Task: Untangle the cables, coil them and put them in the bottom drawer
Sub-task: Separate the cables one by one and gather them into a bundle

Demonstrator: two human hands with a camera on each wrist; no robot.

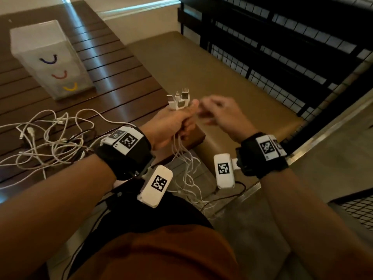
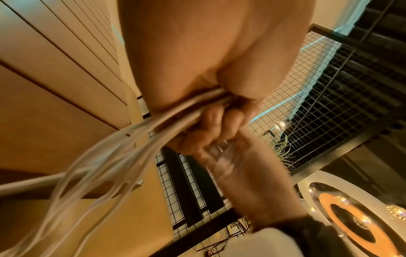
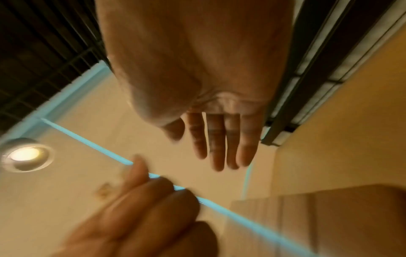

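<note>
The white cables [image 1: 50, 138] were still a messy pile on the table [image 1: 121, 81], near its front edge. They looped over and under each other, so the untangling looked only started. None of them was coiled yet.

Some of the job had begun, though. A bunch of plug ends [image 1: 179, 100] stuck up together out of the left hand [image 1: 171, 126], just past the table's front corner. That hand was closed tight around several cable strands. The left wrist view showed the strands [image 2: 191, 107] squeezed between the palm and the curled fingers [image 2: 211, 127]. Below the fist, the strands hung down past the table edge in loose loops toward the person's lap.

The right hand [image 1: 220, 112] was just beside the left one, blurry, and held nothing. In the right wrist view its fingers [image 3: 217, 144] were straight and spread a little.

The little drawer box [image 1: 48, 57] stood well apart, toward the far left side of the table. Its bottom drawer had a yellow handle [image 1: 70, 87] and looked closed.

So I think the sorting, all the coiling, the drawer opening and the putting away were all still left to do.
</note>
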